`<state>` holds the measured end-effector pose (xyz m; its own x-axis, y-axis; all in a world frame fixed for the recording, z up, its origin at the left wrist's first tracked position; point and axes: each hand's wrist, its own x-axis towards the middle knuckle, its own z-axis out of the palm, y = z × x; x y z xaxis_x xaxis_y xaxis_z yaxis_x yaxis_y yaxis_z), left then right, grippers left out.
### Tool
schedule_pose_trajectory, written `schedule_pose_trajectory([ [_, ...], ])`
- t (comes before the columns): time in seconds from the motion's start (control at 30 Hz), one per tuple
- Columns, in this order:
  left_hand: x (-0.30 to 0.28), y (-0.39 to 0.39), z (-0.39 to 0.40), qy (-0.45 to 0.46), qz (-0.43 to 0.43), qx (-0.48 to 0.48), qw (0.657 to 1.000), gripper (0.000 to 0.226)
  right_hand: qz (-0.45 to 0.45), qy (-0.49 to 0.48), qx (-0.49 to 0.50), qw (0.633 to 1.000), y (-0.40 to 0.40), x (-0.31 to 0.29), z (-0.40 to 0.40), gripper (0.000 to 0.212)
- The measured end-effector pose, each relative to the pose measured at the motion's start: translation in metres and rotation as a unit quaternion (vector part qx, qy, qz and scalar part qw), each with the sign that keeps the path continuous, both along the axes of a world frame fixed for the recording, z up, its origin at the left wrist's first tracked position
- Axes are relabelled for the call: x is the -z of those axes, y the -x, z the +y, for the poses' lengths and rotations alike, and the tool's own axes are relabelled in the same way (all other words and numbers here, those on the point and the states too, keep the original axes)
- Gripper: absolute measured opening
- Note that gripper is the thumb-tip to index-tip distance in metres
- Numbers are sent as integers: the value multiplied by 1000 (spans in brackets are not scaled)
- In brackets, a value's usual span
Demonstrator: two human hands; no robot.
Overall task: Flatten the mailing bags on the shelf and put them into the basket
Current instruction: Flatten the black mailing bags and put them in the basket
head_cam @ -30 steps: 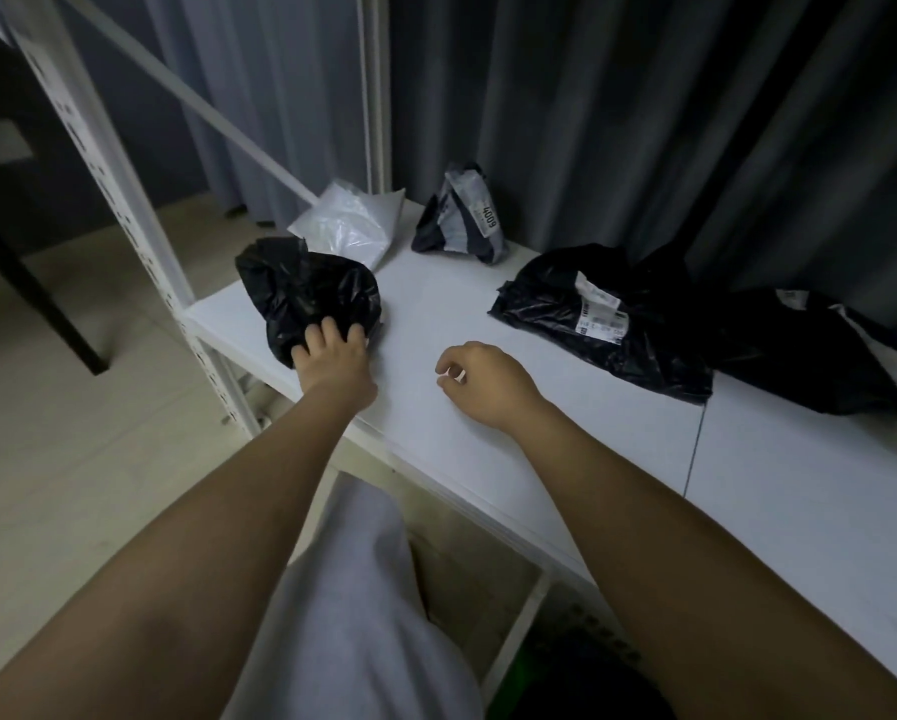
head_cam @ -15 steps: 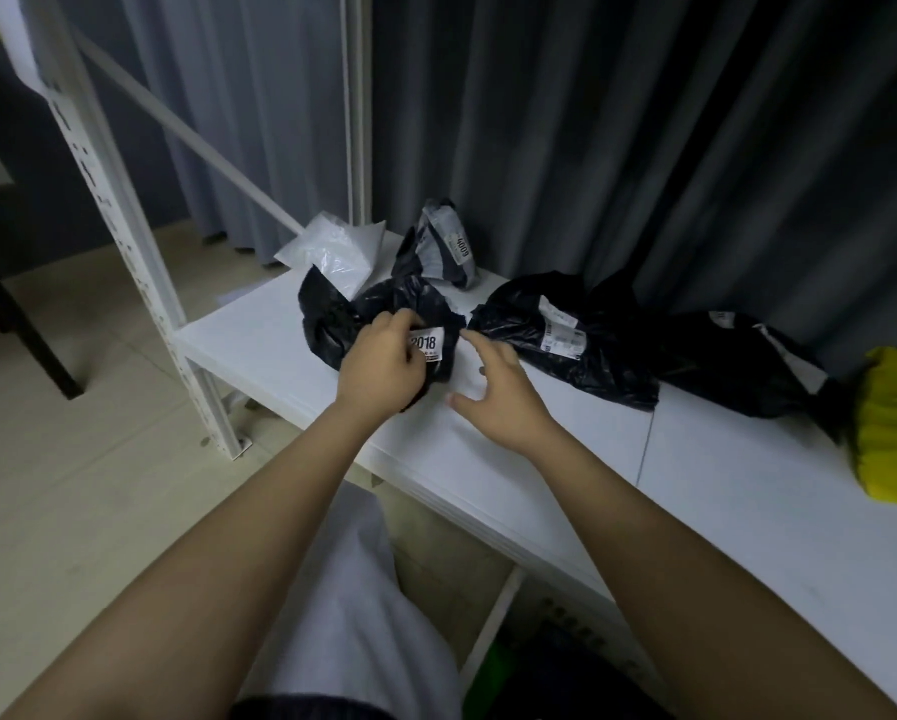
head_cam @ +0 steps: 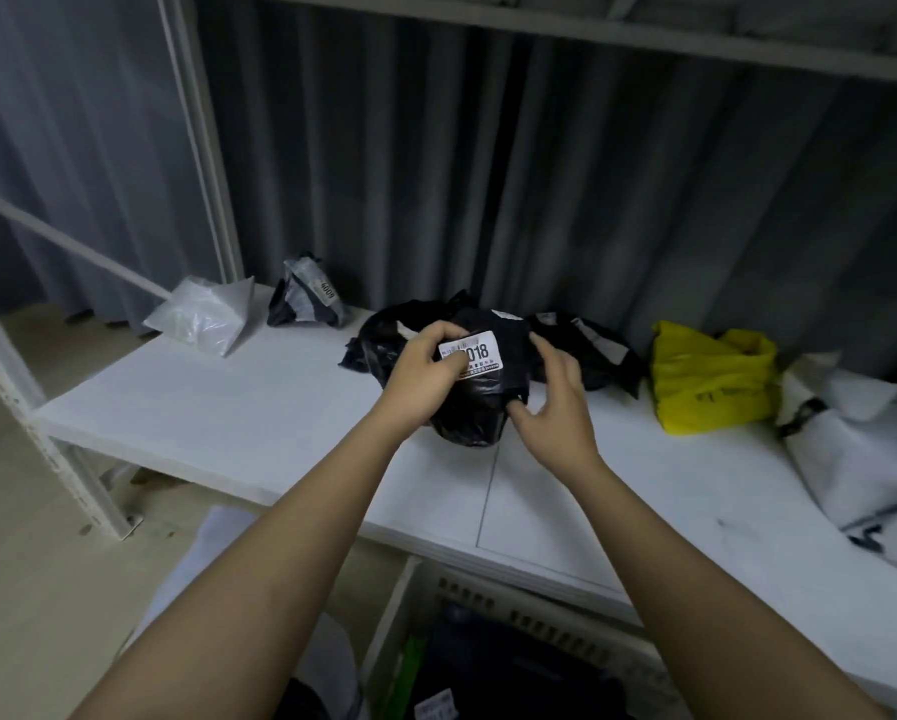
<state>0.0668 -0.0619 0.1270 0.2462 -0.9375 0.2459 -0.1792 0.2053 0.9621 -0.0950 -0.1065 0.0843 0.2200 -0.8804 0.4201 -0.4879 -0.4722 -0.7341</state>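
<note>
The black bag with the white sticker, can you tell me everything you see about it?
The black bag is crumpled, shiny thin plastic, bunched into a lump over the white shelf. A white sticker on its front shows a barcode and the digits 018. The left hand grips its upper left, thumb on the sticker. The right hand touches its right side, fingers spread.

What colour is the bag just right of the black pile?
Yellow bag, clearest in the head view.
</note>
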Motion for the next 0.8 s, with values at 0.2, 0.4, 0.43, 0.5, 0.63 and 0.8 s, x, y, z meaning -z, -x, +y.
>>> schedule_pose_trajectory([
  [0.2, -9, 66, -9, 22, 18, 30, 999, 23, -9, 60, 152, 987, 69, -15, 4, 26],
  [0.4, 2, 88, -24, 3, -66, 1, 998, 36, -76, -1, 218, 973, 113, -26, 6, 19],
  [0.43, 4, 88, -27, 2, -148, -15, 989, 40, -81, -4, 221, 972, 119, -28, 7, 18],
  [0.5, 6, 91, -29, -23, -325, -20, 945, 44, -92, -9, 224, 970, 128, -30, 8, 17],
  [0.63, 10, 101, -28, -39, -442, -2, 896, 30, -102, -37, 237, 965, 139, -30, 7, 17],
  [0.8, 10, 112, -28, -20, -431, -40, 901, 17, -103, -88, 218, 966, 146, -29, 5, 24],
])
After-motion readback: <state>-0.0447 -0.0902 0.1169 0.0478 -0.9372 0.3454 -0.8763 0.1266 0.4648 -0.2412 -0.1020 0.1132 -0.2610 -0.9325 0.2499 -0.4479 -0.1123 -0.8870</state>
